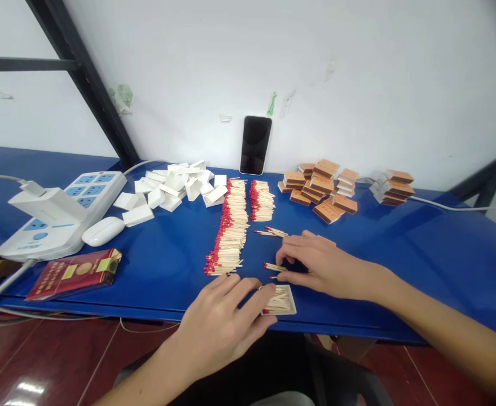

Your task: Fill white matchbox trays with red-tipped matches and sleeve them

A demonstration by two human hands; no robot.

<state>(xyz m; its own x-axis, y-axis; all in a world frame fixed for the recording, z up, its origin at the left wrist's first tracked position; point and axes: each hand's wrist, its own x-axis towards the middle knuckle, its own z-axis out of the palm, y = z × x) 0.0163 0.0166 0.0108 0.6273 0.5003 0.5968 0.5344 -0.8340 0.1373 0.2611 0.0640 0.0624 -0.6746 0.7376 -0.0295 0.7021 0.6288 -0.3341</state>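
Observation:
My left hand [226, 316] is closed around the left end of a white matchbox tray [289, 304] at the table's front edge. Matches lie inside the tray, partly covered by my fingers. Just behind it, my right hand [321, 262] has its fingers curled down at a few loose matches [274, 267], with thumb and fingertips against them; how many it grips is hidden. Another small bunch of matches [275, 231] lies beyond the fingers. A long row of red-headed matches [234, 225] and a shorter row [263, 202] stretch to the left and behind.
White empty trays [175, 183] are heaped at back left, orange matchbox covers [324, 186] at back right, with a smaller stack [394, 186] beyond. A phone [255, 145] leans on the wall. At left are a power strip [97, 197], white case [102, 231] and red packet [74, 274].

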